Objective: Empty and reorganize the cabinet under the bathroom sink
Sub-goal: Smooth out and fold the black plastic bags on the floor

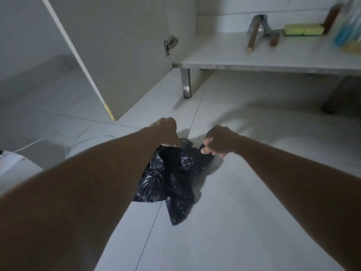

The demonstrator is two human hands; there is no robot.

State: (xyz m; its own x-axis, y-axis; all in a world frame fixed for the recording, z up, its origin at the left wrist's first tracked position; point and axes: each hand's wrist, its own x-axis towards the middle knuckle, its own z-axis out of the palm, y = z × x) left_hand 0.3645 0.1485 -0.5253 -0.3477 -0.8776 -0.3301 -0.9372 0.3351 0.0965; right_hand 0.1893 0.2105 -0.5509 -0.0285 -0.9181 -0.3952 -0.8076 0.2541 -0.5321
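Observation:
A crumpled black plastic bag [172, 178] rests on the pale tiled floor in front of me. My left hand [166, 132] grips the bag's top edge on the left, and my right hand [218, 141] grips its top edge on the right. Between the two hands the bag's mouth is held apart. Beyond them stands the open cabinet, its white bottom shelf [224, 55] raised on a metal leg [185, 83]. On that shelf lie a yellow-green sponge [303, 29], a wooden-handled tool [254, 34] and a blurred blue item [345, 32].
The cabinet door [117, 51] hangs open at the left, with a hinge [170, 45] on its inner side. A white object [15, 163] and thin white cords [78, 137] lie on the floor at the left. A dark post [338, 94] stands under the shelf's right part.

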